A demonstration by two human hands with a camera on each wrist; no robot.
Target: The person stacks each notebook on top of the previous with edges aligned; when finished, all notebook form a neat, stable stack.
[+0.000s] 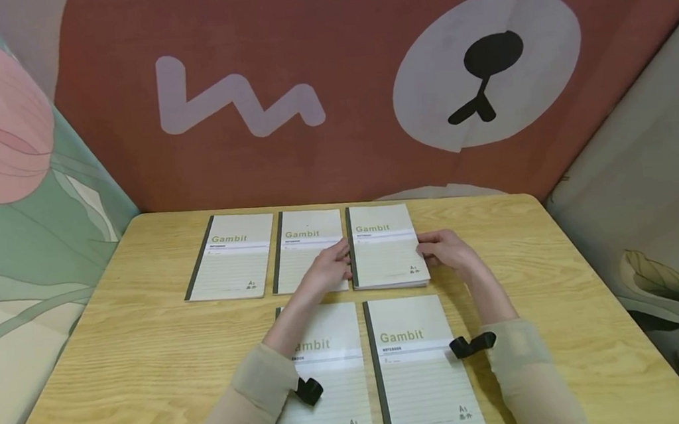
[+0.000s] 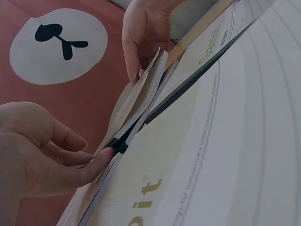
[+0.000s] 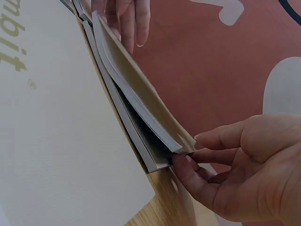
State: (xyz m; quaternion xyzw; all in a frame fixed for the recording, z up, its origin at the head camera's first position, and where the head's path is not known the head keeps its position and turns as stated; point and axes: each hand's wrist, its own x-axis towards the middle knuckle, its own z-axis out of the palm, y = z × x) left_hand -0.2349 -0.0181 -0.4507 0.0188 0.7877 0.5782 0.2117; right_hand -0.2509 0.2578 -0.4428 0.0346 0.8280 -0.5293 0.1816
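At the right end of the back row, a white Gambit notebook with a dark spine lies over another notebook. A narrow gap shows between the two at the right edge. My right hand pinches the upper notebook's right edge, thumb below and fingers above in the right wrist view. On the opposite side, my left hand holds the dark spine edge with thumb and fingertips. The left hand and forearm partly cover the middle back notebook and the front left notebook.
A third back-row notebook lies at the left. Another notebook lies in front, under the right wrist's side. The wooden table ends at a red wall with cartoon shapes; printed walls flank it.
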